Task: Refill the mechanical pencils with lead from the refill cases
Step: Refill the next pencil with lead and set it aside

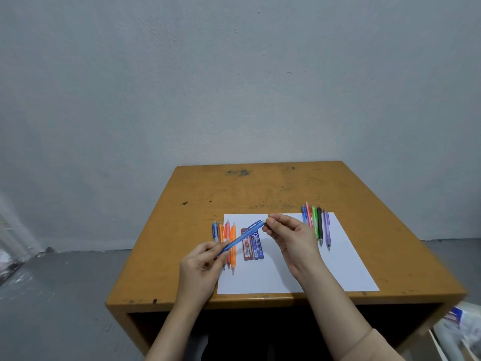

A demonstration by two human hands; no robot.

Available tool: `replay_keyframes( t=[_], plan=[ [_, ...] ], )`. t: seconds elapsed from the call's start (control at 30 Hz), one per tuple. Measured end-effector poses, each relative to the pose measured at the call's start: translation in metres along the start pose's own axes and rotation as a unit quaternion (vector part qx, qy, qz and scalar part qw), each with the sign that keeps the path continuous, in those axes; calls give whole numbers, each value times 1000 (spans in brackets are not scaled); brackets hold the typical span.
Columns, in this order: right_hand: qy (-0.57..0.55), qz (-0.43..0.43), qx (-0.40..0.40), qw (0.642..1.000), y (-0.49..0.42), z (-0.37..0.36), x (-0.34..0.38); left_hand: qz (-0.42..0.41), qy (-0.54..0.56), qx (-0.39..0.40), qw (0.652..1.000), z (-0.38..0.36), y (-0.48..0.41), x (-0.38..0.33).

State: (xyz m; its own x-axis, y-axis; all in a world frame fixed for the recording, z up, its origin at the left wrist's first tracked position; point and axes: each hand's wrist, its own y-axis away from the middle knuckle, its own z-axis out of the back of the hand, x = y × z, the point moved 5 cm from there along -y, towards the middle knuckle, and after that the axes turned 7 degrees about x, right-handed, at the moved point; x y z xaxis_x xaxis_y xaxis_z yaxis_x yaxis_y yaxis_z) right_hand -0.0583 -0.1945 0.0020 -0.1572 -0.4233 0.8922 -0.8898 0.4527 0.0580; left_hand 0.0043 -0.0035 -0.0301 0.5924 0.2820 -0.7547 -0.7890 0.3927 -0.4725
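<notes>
My left hand point(200, 267) grips the lower end of a blue mechanical pencil point(242, 237) that slants up to the right above the paper. My right hand point(289, 238) pinches the pencil's top end, at its cap, between thumb and forefinger. Two lead refill cases lie side by side on the white paper point(325, 272), a red one point(246, 247) and a blue one point(258, 244). Left of them lies a row of blue and orange pencils point(229, 235), partly behind my left hand. A second row point(316, 222), blue, pink, green, black and purple, lies at the paper's upper right.
The paper rests on a small scuffed wooden desk point(260, 188) against a grey wall. Grey floor lies to the left. Bags and papers point(458, 329) sit on the floor at the lower right.
</notes>
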Motion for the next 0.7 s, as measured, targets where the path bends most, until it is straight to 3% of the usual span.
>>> replay_keyframes(
  t=[0.3,0.7],
  plan=[
    [175,89,-41,980,6,6,-2,0,-3,2,1000,0,0,-1],
    [297,115,-46,947,-15,28,7,23,-9,-48,999,3,-1,4]
  ],
)
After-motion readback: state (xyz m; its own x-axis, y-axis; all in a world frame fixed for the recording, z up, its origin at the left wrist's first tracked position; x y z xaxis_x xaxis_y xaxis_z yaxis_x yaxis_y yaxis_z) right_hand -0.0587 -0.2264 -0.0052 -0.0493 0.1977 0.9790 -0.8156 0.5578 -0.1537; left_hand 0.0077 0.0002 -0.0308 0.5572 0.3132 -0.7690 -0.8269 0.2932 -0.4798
